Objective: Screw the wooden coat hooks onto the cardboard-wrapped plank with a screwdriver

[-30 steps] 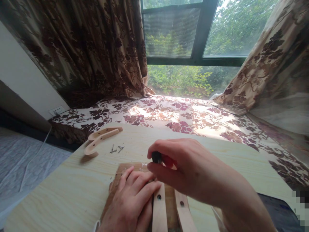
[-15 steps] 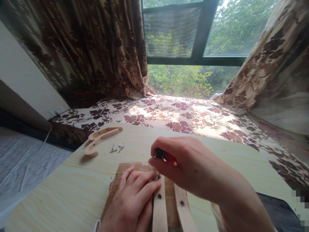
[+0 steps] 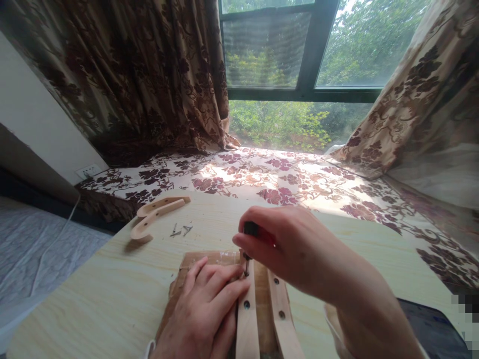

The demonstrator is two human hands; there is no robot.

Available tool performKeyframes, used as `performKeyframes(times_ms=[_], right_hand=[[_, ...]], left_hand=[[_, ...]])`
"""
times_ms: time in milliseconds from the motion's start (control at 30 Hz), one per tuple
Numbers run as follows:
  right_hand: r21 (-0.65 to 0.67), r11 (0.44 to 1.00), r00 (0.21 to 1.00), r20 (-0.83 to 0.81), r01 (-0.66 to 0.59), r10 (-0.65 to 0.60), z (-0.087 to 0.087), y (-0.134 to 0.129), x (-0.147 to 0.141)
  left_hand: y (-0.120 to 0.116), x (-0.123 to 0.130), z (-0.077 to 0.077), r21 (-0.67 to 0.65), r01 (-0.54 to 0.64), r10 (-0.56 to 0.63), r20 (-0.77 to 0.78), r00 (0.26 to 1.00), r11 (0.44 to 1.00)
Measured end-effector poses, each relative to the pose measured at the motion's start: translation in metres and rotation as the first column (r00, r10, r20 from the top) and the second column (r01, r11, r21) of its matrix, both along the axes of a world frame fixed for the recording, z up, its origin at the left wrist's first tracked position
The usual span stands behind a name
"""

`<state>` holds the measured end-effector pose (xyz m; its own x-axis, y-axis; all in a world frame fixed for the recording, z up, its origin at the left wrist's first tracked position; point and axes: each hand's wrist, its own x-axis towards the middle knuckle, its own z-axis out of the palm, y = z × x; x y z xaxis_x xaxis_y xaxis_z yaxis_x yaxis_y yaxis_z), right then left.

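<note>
In my right hand [image 3: 284,244], closed, is a screwdriver [image 3: 251,229] with a black and red handle. Its shaft points down to a screw hole in a pale wooden strip [image 3: 247,329]. My left hand [image 3: 209,304] lies flat over brown cardboard [image 3: 209,258], fingers stretched out and fingertips against the strip's left edge beside the screwdriver tip. A second wooden strip [image 3: 286,336] with dark screw holes runs alongside, partly under my right hand. Both strips rest on the cardboard.
Two curved wooden pieces [image 3: 157,219] sit at the table's far left, with several loose screws [image 3: 181,230] near them. A dark phone-like device [image 3: 430,326] is at the right edge. Beyond the pale wooden table [image 3: 93,294] is a flower-patterned ledge [image 3: 243,174] below the window.
My right hand has turned and shifted slightly upward around the screwdriver, uncovering more of its shaft and another hole in the right strip. My left hand stays in place.
</note>
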<state>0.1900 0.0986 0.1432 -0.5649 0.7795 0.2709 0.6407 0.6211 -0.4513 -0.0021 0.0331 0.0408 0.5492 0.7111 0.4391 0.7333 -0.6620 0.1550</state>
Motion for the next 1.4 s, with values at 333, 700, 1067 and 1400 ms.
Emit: performKeyframes(times_ms=[333,700,1067,1400], right_hand=[[-0.002,0.995,0.994,-0.045,-0.103,0.103,0.0019,-0.0053,-0.0022],[-0.018,0.989,0.988,-0.060,-0.146,0.144,0.0026,-0.0054,-0.0005],[-0.019,0.990,0.989,-0.059,-0.138,0.137,0.0017,-0.0069,0.0012],[-0.005,1.000,0.999,-0.032,-0.029,0.029,0.0026,-0.0030,0.0006]], left_hand=[[0.0002,0.0016,0.0002,-0.004,-0.032,0.032,0.015,0.999,0.999],[0.0000,0.0015,-0.0006,-0.003,-0.045,0.045,-0.001,0.999,0.999],[-0.0008,0.0027,-0.0019,-0.008,-0.040,0.041,0.059,0.997,0.999],[0.0002,0.0015,0.0004,0.007,-0.026,0.026,0.009,1.000,1.000]])
